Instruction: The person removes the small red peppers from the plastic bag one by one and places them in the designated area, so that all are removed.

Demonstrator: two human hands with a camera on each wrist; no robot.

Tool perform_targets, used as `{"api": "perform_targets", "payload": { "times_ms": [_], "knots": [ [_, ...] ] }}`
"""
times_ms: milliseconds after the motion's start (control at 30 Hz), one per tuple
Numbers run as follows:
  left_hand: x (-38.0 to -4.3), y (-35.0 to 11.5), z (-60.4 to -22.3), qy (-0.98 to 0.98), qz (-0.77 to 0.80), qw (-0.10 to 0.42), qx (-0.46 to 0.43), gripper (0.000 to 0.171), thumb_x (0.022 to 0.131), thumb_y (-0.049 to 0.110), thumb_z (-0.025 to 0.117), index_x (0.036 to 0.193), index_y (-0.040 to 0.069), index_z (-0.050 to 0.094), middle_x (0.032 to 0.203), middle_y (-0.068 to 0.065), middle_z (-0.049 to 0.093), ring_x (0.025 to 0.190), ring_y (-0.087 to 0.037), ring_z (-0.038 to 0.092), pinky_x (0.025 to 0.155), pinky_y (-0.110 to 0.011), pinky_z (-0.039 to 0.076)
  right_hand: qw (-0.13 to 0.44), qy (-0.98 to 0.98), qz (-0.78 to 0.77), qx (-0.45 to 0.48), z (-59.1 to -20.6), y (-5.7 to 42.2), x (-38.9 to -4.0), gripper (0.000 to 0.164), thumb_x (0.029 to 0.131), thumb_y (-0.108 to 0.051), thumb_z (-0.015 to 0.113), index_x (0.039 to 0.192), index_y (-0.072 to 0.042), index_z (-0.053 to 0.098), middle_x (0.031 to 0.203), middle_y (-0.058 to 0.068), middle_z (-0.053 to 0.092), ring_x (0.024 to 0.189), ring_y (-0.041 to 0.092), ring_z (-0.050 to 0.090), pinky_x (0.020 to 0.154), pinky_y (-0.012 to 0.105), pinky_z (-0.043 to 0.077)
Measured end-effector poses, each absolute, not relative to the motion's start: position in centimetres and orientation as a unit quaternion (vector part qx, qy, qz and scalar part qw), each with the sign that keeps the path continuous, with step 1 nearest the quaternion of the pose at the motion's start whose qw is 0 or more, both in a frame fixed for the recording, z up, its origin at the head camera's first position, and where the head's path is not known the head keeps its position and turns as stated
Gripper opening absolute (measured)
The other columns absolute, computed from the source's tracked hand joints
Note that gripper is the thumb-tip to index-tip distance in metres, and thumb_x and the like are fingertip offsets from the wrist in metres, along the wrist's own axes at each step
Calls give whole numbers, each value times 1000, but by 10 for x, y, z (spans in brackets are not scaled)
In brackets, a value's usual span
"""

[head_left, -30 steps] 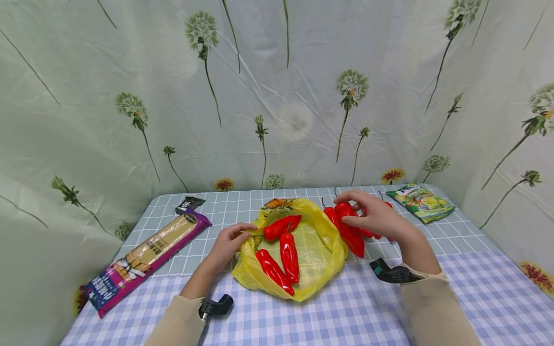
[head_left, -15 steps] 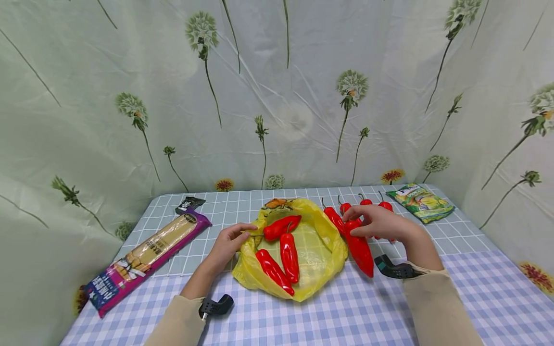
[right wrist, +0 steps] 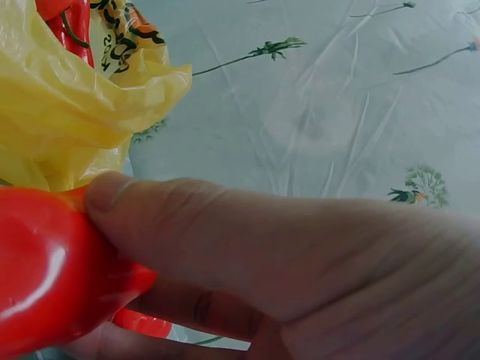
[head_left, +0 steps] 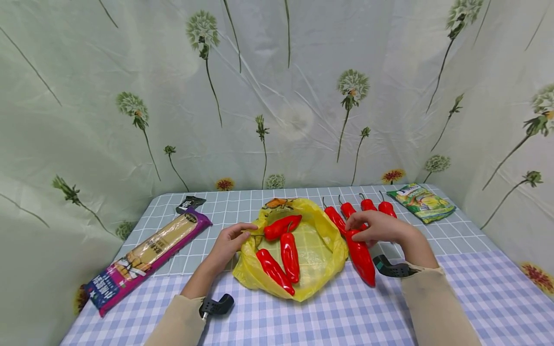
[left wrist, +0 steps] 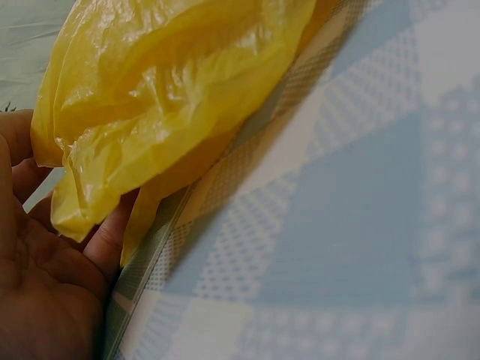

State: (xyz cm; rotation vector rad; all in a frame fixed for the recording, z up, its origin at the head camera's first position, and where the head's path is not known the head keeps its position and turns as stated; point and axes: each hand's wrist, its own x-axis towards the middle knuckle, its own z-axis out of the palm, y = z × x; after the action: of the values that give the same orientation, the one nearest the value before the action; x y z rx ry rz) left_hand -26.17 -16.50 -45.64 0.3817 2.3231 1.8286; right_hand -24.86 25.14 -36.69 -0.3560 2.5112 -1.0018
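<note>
A yellow plastic bag [head_left: 248,276] lies spread with its mouth wide in the middle of the table, and 3 glossy red peppers [head_left: 290,257] lie inside it. At its left rim my left hand [head_left: 227,242] holds the edge; the left wrist view has the yellow film [left wrist: 165,112] between thumb and fingers. Just right of the bag, my right hand [head_left: 383,227] grips a long red pepper [head_left: 362,259] near its stem end, tip pointing towards me. In the right wrist view the thumb presses on this pepper [right wrist: 45,270]; its stem is hidden.
Several more red peppers [head_left: 386,208] lie in a row behind my right hand. A green packet [head_left: 421,203] is at the back right. On the left lie a long purple noodle packet [head_left: 151,257] and a small black packet [head_left: 190,204]. A floral curtain [head_left: 294,96] hangs behind.
My right hand has drawn the red pepper towards me, along the bag's right side, uncovering the row of peppers behind. The left hand and the bag have stayed in place.
</note>
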Motion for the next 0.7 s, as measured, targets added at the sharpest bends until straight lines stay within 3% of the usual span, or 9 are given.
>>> {"api": "perform_targets", "payload": {
  "times_ms": [333, 700],
  "knots": [
    [-261, -164, -456, 777, 613, 81, 118, 33, 101, 21, 55, 129, 6, 64, 139, -17, 58, 106, -19, 61, 84, -18, 55, 204, 910, -341, -117, -366, 254, -247, 33, 82, -19, 80, 110, -9, 67, 107, 9, 67, 93, 21, 63, 70, 36, 62],
    [-262, -165, -457, 777, 612, 80, 123, 32, 101, 21, 55, 129, 6, 64, 138, -17, 59, 105, -19, 60, 84, -19, 55, 212, 918, -316, -114, -368, 258, -249, 22, 85, -19, 77, 104, -10, 72, 98, 6, 69, 86, 20, 61, 68, 34, 61]
  ]
}}
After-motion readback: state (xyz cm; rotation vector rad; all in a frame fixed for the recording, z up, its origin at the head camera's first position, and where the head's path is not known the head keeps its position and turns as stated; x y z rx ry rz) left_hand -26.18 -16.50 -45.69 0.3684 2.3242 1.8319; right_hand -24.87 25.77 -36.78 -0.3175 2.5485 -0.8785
